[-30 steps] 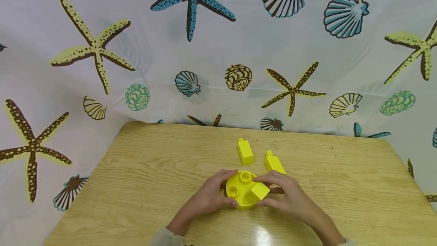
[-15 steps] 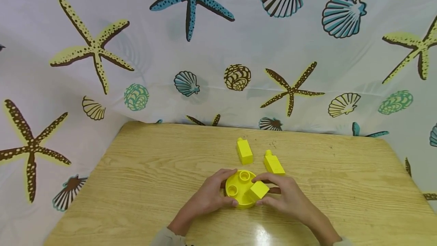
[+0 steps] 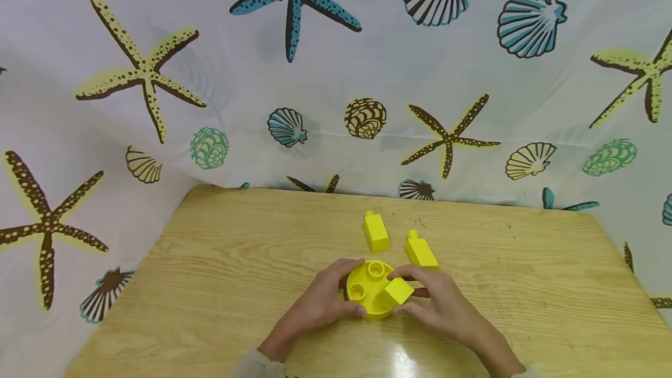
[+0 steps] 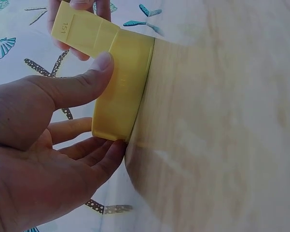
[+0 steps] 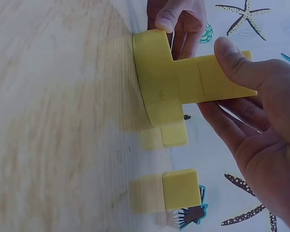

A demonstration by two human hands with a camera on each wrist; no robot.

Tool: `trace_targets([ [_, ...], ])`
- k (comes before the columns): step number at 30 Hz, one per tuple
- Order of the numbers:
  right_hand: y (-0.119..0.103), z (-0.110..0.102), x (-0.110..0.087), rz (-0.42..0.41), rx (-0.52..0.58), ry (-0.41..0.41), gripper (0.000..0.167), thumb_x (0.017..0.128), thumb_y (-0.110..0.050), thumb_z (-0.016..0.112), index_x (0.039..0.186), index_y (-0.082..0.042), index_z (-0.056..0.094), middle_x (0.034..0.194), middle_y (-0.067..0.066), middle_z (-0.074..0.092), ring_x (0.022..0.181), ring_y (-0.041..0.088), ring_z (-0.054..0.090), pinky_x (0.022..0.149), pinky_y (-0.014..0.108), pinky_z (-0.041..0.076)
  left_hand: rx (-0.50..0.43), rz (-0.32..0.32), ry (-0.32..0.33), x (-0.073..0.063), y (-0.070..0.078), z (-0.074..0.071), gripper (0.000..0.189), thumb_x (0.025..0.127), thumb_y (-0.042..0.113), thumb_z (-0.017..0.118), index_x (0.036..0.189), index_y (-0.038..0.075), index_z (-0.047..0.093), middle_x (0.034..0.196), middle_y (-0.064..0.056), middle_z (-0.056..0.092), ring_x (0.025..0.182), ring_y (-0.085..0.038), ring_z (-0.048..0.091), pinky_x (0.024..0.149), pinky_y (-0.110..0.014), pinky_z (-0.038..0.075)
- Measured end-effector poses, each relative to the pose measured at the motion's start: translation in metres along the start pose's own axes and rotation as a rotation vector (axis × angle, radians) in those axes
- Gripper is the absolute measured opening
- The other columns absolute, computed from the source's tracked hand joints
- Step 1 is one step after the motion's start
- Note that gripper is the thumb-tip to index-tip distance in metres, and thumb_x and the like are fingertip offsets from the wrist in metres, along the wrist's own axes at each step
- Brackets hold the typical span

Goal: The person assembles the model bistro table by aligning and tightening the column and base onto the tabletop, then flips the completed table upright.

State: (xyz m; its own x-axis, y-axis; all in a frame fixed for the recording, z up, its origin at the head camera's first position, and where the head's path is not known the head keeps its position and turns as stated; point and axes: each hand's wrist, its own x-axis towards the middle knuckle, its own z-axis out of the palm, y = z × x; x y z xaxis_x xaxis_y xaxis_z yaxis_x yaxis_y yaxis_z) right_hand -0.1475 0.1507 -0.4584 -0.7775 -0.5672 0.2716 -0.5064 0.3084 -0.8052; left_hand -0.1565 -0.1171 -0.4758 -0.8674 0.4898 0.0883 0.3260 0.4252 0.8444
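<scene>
A round yellow base (image 3: 366, 279) with two raised ring sockets showing lies on the table. My left hand (image 3: 324, 297) grips it from the left, thumb at the near side and fingers curled round the far side. On the base's right part stands a square yellow post (image 3: 398, 292), which my right hand (image 3: 440, 299) pinches between thumb and fingers. In the right wrist view the post (image 5: 195, 79) sticks straight out of the base (image 5: 157, 72); its foot is hidden. The left wrist view shows my thumb against the wall of the base (image 4: 123, 87).
Two more yellow posts with knobbed ends lie on the wooden table (image 3: 252, 249) beyond the base: one post (image 3: 377, 232) farther back, another post (image 3: 422, 251) near my right fingers. A white cloth (image 3: 325, 86) printed with starfish and shells hangs behind and at the sides.
</scene>
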Motion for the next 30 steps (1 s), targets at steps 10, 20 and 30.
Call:
trace_targets([
  [10, 0.002, -0.001, 0.0, -0.016, 0.011, -0.001, 0.048, 0.084, -0.017, 0.085, 0.126, -0.008, 0.064, 0.127, 0.006, 0.066, 0.121, 0.032, 0.063, 0.084, 0.029, 0.061, -0.026, -0.014, -0.019, 0.001, -0.002, 0.0, 0.085, 0.081, 0.012, 0.089, 0.151, -0.005, 0.043, 0.142, -0.019, 0.052, 0.128, -0.03, 0.055, 0.106, -0.041, 0.051],
  [20, -0.003, -0.009, 0.001, 0.007, 0.108, -0.054, 0.055, 0.086, -0.018, 0.083, 0.136, -0.005, 0.062, 0.136, 0.015, 0.063, 0.123, 0.032, 0.062, 0.092, 0.034, 0.059, 0.008, -0.026, -0.034, 0.0, 0.0, -0.004, 0.086, 0.082, 0.013, 0.088, 0.152, -0.006, 0.042, 0.142, -0.02, 0.051, 0.127, -0.032, 0.055, 0.108, -0.045, 0.049],
  [30, -0.001, -0.04, 0.008, 0.065, 0.041, 0.27, 0.033, 0.092, -0.009, 0.078, 0.124, -0.008, 0.069, 0.118, 0.011, 0.071, 0.107, 0.028, 0.069, 0.089, 0.032, 0.06, 0.17, -0.01, 0.0, -0.002, 0.036, 0.002, 0.064, 0.089, 0.024, 0.083, 0.144, 0.004, 0.057, 0.146, -0.016, 0.049, 0.133, -0.036, 0.049, 0.109, -0.053, 0.046],
])
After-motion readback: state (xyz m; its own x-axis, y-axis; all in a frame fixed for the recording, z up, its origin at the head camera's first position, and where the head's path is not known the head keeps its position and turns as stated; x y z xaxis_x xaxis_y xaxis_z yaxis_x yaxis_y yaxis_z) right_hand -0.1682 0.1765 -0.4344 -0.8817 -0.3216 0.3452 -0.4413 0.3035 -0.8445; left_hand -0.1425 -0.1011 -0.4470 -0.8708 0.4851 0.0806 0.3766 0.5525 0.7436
